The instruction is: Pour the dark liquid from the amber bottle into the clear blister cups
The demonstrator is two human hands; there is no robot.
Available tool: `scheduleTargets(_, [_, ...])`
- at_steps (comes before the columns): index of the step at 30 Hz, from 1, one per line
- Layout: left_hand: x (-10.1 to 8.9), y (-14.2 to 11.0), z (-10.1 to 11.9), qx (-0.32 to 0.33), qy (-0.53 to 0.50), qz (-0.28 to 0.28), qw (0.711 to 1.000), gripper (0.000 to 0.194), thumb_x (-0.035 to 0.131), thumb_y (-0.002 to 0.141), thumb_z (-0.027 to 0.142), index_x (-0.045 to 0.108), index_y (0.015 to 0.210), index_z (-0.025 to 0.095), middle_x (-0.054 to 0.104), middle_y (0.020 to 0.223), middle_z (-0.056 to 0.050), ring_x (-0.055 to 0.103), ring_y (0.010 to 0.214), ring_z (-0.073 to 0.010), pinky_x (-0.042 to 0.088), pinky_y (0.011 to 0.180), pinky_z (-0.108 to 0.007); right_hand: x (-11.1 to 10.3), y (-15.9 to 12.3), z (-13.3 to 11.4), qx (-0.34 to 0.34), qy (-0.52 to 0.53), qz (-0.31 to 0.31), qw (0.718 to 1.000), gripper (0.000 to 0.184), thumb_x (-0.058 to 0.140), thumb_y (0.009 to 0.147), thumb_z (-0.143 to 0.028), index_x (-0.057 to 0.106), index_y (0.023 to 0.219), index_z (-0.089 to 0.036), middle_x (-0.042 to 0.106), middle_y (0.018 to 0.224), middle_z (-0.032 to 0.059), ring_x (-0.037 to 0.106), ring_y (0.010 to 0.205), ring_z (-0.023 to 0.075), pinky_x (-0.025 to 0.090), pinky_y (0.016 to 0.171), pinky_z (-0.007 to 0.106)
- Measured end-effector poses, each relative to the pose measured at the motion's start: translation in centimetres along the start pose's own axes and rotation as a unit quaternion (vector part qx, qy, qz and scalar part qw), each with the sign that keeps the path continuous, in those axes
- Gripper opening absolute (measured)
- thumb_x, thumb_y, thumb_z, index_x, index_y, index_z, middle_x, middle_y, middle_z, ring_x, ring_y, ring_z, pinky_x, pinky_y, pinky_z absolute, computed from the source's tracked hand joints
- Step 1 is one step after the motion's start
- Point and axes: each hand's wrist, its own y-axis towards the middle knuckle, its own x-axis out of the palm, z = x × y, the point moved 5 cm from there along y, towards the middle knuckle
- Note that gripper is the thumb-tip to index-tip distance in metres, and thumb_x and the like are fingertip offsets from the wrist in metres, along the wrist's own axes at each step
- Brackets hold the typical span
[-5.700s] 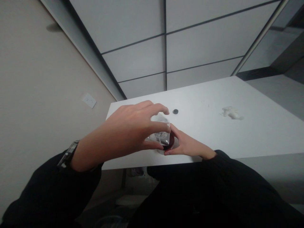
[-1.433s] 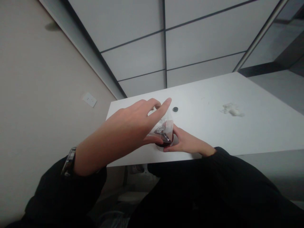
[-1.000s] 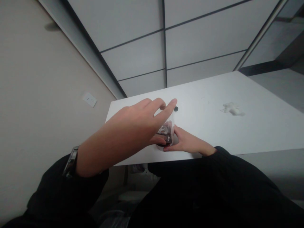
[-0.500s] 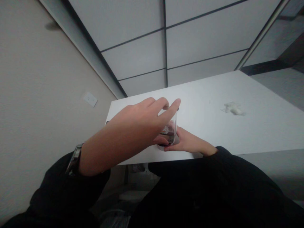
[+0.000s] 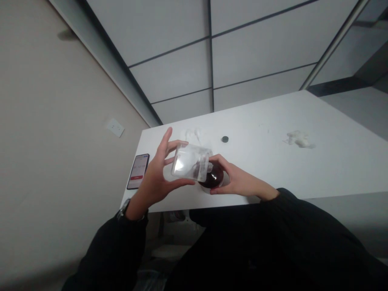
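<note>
My left hand holds a clear plastic container between thumb and fingers, with some fingers stretched out behind it. The container lies tilted on its side, its ribbed rim facing right. That rim overlaps the top of a dark red, rounded bottle in my view; whether they touch I cannot tell. Around the bottle's right side, my right hand is closed, thumb at the near side and fingers at the far side. A small dark round cap lies on the table beyond the bottle.
The white table runs off to the right. A phone with a lit screen lies at its left edge. Crumpled clear plastic lies at the right. A wall with a socket is on the left, and panelled doors stand behind.
My left hand has swung left and turned, tipping the clear container from near upright onto its side. The phone and dark cap have come into sight. My right hand has stayed at the bottle.
</note>
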Motion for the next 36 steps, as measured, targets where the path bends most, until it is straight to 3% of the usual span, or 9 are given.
scheduleTargets(2, [1.1,-1.4,-1.7,-0.008,-0.097,0.059,0.994,0.113,0.083,0.078,0.067,0.024,0.166,0.029,0.061,0.143,-0.017,0.062,0.134,-0.0316,0.059,0.106,-0.046,0.0,0.0,0.1,0.004,0.007,-0.001,1.000,0.080,0.090,0.075,-0.039,0.047,0.141,-0.025,0.065,0.138,0.0113,0.065,0.127,0.0327,0.051,0.112,0.053])
scheduleTargets(5, [2.5,-2.8,-3.7,-0.055,-0.177,0.098,0.978,0.099,0.081,0.079,0.067,0.038,0.159,0.027,0.058,0.148,-0.019,0.059,0.140,-0.0338,0.058,0.110,-0.050,0.1,0.1,0.1,0.003,0.002,-0.003,1.000,0.077,0.090,0.076,-0.038,0.048,0.140,-0.025,0.065,0.136,0.0108,0.066,0.126,0.0316,0.051,0.113,0.052])
scheduleTargets(8, [2.3,-3.0,-4.4,-0.065,-0.183,0.106,0.975,0.097,0.082,0.079,0.066,0.041,0.157,0.026,0.057,0.151,-0.019,0.058,0.143,-0.0348,0.057,0.111,-0.052,0.0,0.1,0.2,-0.002,0.000,-0.004,1.000,0.077,0.090,0.075,-0.039,0.048,0.139,-0.026,0.064,0.139,0.0104,0.064,0.129,0.0314,0.050,0.115,0.052])
scheduleTargets(11, [1.1,-2.3,-3.4,-0.013,-0.121,0.095,0.988,0.098,0.083,0.077,0.068,0.044,0.156,0.026,0.058,0.151,-0.019,0.060,0.140,-0.0335,0.056,0.112,-0.050,0.0,0.0,0.3,-0.004,0.005,-0.004,1.000,0.077,0.090,0.076,-0.039,0.047,0.139,-0.027,0.063,0.140,0.0101,0.064,0.130,0.0314,0.050,0.115,0.053])
scheduleTargets(15, [-0.6,-0.7,-1.0,0.049,0.050,0.048,0.996,0.097,0.079,0.080,0.068,0.043,0.160,0.027,0.062,0.147,-0.017,0.064,0.134,-0.0328,0.057,0.110,-0.050,0.1,0.1,0.3,-0.001,0.015,-0.009,1.000,0.078,0.089,0.076,-0.039,0.046,0.139,-0.026,0.064,0.139,0.0102,0.065,0.127,0.0310,0.053,0.112,0.053])
scheduleTargets(19, [-1.5,0.9,1.6,0.126,0.171,-0.024,0.977,0.101,0.079,0.084,0.060,0.031,0.167,0.027,0.061,0.148,-0.017,0.061,0.135,-0.0334,0.055,0.113,-0.049,0.1,0.1,0.3,-0.011,0.012,-0.003,1.000,0.079,0.090,0.076,-0.038,0.047,0.140,-0.026,0.064,0.139,0.0103,0.064,0.129,0.0318,0.050,0.115,0.053])
scheduleTargets(23, [-1.6,2.4,3.5,0.166,0.207,-0.089,0.960,0.096,0.077,0.089,0.052,0.029,0.168,0.025,0.059,0.148,-0.018,0.061,0.134,-0.0321,0.058,0.108,-0.045,0.1,0.1,0.4,-0.014,0.006,0.005,1.000,0.083,0.090,0.075,-0.038,0.047,0.145,-0.025,0.063,0.141,0.0115,0.064,0.129,0.0338,0.050,0.114,0.055])
scheduleTargets(27, [-1.4,3.5,5.2,0.189,0.237,-0.120,0.945,0.091,0.077,0.091,0.049,0.032,0.167,0.023,0.059,0.146,-0.019,0.060,0.134,-0.0319,0.057,0.106,-0.044,0.0,0.2,0.3,-0.021,0.003,0.010,1.000,0.083,0.091,0.074,-0.039,0.049,0.144,-0.023,0.063,0.143,0.0131,0.063,0.131,0.0347,0.050,0.115,0.055])
scheduleTargets(36, [-0.9,5.0,7.0,0.163,0.275,-0.193,0.928,0.082,0.075,0.095,0.041,0.034,0.166,0.029,0.059,0.148,-0.016,0.061,0.133,-0.0330,0.057,0.104,-0.044,-0.2,-0.1,0.1,-0.018,-0.017,0.028,0.999,0.087,0.092,0.073,-0.041,0.048,0.147,-0.027,0.065,0.144,0.0116,0.062,0.133,0.0372,0.050,0.116,0.058])
